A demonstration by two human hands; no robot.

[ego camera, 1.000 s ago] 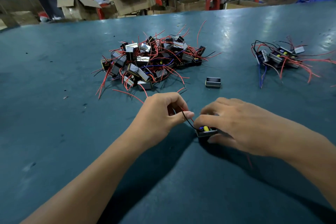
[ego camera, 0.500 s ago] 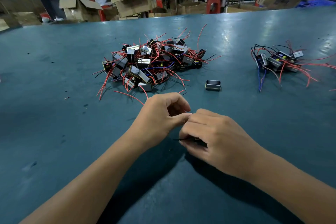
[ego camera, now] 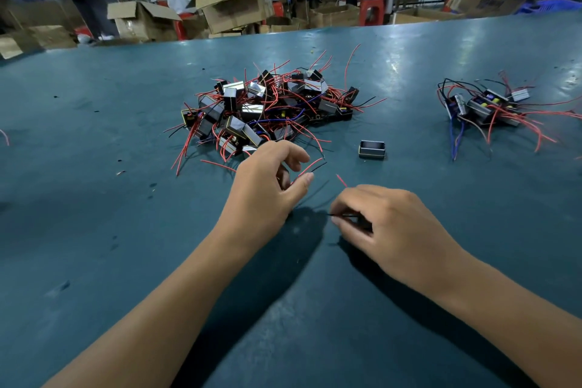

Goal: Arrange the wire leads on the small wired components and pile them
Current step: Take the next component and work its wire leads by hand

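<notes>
A black wire [ego camera: 346, 215] is pinched by the right hand [ego camera: 387, 230] near the table [ego camera: 94, 230] centre. Red and black leads [ego camera: 310, 168] are held by the left hand [ego camera: 267, 189]. Farther off, a large pile of components [ego camera: 271, 110] is seen, with a smaller pile [ego camera: 485, 107] to the right.

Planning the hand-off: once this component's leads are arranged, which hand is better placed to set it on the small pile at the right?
Probably the right hand: it already grips the component, and the small pile lies on its side. The left hand only pinches a red lead.
</notes>
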